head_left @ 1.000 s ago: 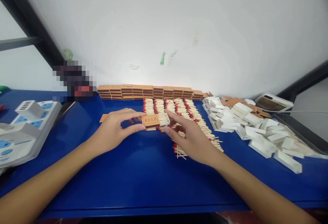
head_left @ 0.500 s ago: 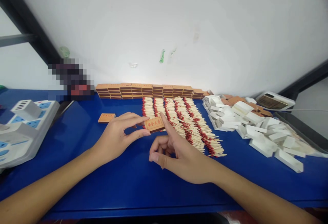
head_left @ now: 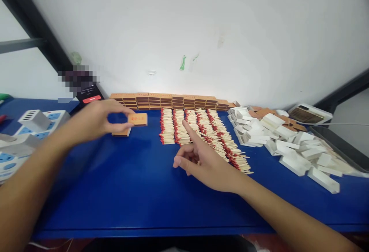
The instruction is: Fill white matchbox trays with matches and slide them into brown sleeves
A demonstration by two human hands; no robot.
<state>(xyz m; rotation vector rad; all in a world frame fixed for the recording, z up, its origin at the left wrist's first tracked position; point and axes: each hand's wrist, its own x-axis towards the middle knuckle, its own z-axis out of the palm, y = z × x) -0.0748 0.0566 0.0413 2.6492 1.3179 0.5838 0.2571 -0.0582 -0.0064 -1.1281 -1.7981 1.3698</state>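
My left hand pinches an orange matchbox by its left end between thumb and fingers. Just below and behind that hand, a second matchbox lies on the blue table, partly covered. My right hand holds nothing: its index finger points forward, the thumb is apart and the other fingers curl loosely. It hovers at the near side of several rows of red-tipped matches, hiding part of them. Along the wall stands a long stack of matchboxes.
White inner trays lie in a loose heap on the right, with orange sleeves behind them. A white power bank with a cable rests at the back right. A power strip with plugs sits at the left; a phone leans near the wall.
My left hand has carried the matchbox left, away from my right hand, to above the matchbox on the table. My right index finger no longer touches it; that hand has shifted slightly right.
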